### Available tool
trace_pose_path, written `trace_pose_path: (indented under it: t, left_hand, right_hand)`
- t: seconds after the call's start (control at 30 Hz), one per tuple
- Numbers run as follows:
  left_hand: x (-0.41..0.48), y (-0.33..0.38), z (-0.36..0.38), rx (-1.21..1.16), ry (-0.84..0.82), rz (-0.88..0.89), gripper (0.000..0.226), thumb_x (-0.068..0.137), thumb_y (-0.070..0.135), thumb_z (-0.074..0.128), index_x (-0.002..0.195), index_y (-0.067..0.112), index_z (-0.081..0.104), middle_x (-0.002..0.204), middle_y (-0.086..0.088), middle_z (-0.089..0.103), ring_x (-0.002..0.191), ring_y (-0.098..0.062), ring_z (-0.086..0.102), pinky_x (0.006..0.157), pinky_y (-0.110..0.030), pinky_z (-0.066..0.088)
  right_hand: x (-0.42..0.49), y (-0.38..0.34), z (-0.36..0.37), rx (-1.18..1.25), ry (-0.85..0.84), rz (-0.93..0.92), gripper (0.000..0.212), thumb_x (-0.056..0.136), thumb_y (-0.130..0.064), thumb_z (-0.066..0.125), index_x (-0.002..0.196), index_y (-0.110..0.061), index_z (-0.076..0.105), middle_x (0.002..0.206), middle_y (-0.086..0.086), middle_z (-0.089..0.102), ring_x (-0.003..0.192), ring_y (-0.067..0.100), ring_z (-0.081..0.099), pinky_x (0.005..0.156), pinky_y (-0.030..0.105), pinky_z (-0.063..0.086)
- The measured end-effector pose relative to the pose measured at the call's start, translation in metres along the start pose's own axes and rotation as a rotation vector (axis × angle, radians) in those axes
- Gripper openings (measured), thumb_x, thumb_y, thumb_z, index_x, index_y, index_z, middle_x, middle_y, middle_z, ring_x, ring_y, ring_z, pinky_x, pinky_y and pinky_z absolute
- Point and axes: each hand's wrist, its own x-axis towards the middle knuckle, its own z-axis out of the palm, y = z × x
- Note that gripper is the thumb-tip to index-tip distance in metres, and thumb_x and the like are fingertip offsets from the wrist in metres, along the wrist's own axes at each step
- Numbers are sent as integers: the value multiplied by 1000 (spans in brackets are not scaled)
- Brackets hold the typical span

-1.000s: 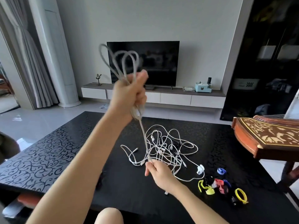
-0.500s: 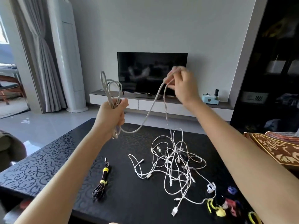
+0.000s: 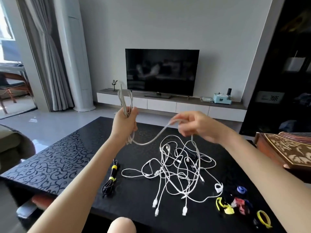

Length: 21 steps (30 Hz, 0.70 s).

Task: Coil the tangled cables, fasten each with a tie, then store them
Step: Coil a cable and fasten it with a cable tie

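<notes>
Right now my left hand (image 3: 125, 123) clenches the gathered loops of a grey cable (image 3: 124, 109) above the far edge of the table (image 3: 58, 157). My right hand (image 3: 193, 125) pinches its slack length, which sags between them. The white tangle (image 3: 178, 165) lies mid-table, a tied black cable (image 3: 111, 179) is toward the near edge, and coloured ties (image 3: 235, 201) sit at the near right corner.

Left hand (image 3: 125, 122) grips coiled loops of grey cable (image 3: 148, 140), raised above black counter (image 3: 55, 162). Right hand (image 3: 193, 126) pinches same cable's free run. White cable tangle (image 3: 176, 167) on counter; tied black cable bundle (image 3: 110, 179) left; coloured ties (image 3: 235, 203) right.
</notes>
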Motion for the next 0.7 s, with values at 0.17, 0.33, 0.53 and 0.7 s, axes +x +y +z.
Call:
trace_pose_path:
  t: [0.17, 0.33, 0.53, 0.7]
  left_hand:
    - [-9, -16, 6, 124, -132, -83, 25, 97, 31, 49, 81, 13, 55, 43, 7, 41, 37, -11, 36, 47, -27, 37]
    - [-38, -20, 24, -201, -535, -342, 59, 77, 65, 47, 84, 7, 54, 49, 7, 35, 36, -7, 29, 35, -19, 28]
    - [-77, -31, 45, -511, -961, -519, 69, 73, 73, 44, 90, 8, 57, 49, 9, 28, 35, 0, 25, 32, -13, 24]
    - [-93, -26, 56, -453, -969, -440, 9, 84, 11, 61, 78, 9, 55, 48, 5, 33, 36, -4, 28, 34, -15, 26]
  right_hand:
    - [-42, 31, 33, 209, -282, -42, 29, 84, -40, 66, 87, -11, 68, 56, -6, 37, 53, 12, 28, 52, 20, 28]
    - [-39, 28, 56, 345, 101, -77, 35, 92, -36, 46, 75, -8, 60, 48, -6, 33, 45, 10, 26, 49, 26, 20]
    - [-27, 16, 53, 111, 462, -155, 37, 100, -29, 42, 74, -8, 56, 49, -9, 38, 46, 5, 32, 48, 17, 31]
    - [-17, 14, 52, -212, 600, -143, 36, 97, -34, 48, 66, -19, 57, 49, -14, 51, 47, 0, 44, 51, 13, 33]
